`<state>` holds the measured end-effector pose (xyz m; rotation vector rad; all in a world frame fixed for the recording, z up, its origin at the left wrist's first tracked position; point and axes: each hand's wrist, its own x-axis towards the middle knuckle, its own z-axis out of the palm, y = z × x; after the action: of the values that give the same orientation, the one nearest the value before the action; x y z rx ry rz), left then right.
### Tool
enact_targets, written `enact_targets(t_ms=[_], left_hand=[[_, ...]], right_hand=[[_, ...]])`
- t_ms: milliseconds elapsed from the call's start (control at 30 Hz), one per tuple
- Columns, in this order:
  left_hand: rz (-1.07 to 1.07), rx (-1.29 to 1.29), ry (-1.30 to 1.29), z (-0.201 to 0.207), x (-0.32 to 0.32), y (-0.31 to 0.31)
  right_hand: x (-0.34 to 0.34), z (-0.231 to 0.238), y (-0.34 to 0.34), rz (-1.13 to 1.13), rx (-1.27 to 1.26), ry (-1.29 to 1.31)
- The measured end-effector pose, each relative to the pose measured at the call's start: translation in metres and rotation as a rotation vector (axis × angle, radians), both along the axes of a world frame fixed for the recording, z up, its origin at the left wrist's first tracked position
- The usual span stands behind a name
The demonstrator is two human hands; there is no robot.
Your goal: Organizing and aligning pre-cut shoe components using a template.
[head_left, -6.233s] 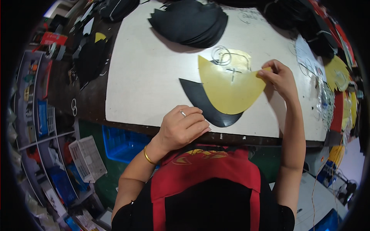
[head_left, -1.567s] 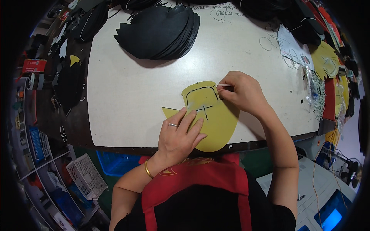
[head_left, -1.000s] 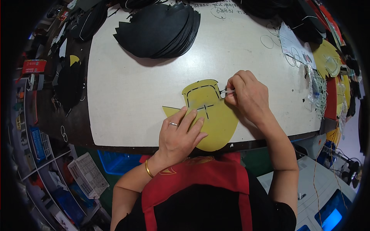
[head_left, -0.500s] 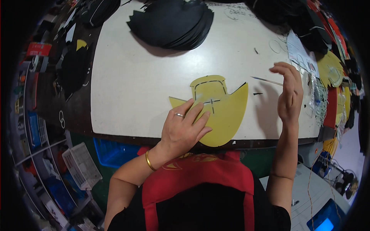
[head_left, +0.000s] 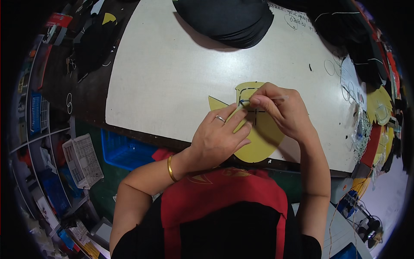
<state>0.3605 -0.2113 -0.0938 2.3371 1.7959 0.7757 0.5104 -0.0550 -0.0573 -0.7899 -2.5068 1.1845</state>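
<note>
A yellow pattern template (head_left: 258, 144) with slots and a cross cut in its upper part lies near the table's front edge. Dark material shows through the slots and along its pointed left tip. My left hand (head_left: 222, 136) lies on the template's left side with the fingers stretched out, holding it down. Between thumb and fingers my right hand (head_left: 284, 110) grips a slim pen (head_left: 246, 101) with a clear barrel. Its tip rests at the left slot of the template, close to my left fingertips. Part of the template is hidden under both hands.
A stack of black cut pieces (head_left: 226, 21) sits at the far side of the white tabletop (head_left: 159, 82). More black bundles (head_left: 351, 39) are at the far right, beside paper and yellow pieces (head_left: 379, 105). A blue crate (head_left: 125, 151) and a white basket (head_left: 84, 159) stand below left.
My right hand has picked up the pen from the table and brought it left to the template's slot. My left hand still presses on the template. The view has shifted.
</note>
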Motion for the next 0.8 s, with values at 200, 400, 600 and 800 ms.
enact_targets(t_ms=[200, 400, 600, 800], left_hand=[[-0.008, -0.046, 0.011, 0.006, 0.002, 0.002], [0.004, -0.062, 0.035, 0.006, 0.0, 0.001], [-0.005, -0.046, 0.009, 0.007, 0.002, 0.004], [-0.018, -0.028, 0.015, 0.005, 0.0, 0.004]], right_hand=[[0.006, -0.005, 0.007, -0.139, 0.306, -0.027], [0.034, 0.006, -0.018, -0.265, 0.517, -0.14], [0.026, -0.008, -0.038, -0.088, 0.447, 0.101], [0.026, -0.01, -0.038, -0.145, 0.666, 0.23]])
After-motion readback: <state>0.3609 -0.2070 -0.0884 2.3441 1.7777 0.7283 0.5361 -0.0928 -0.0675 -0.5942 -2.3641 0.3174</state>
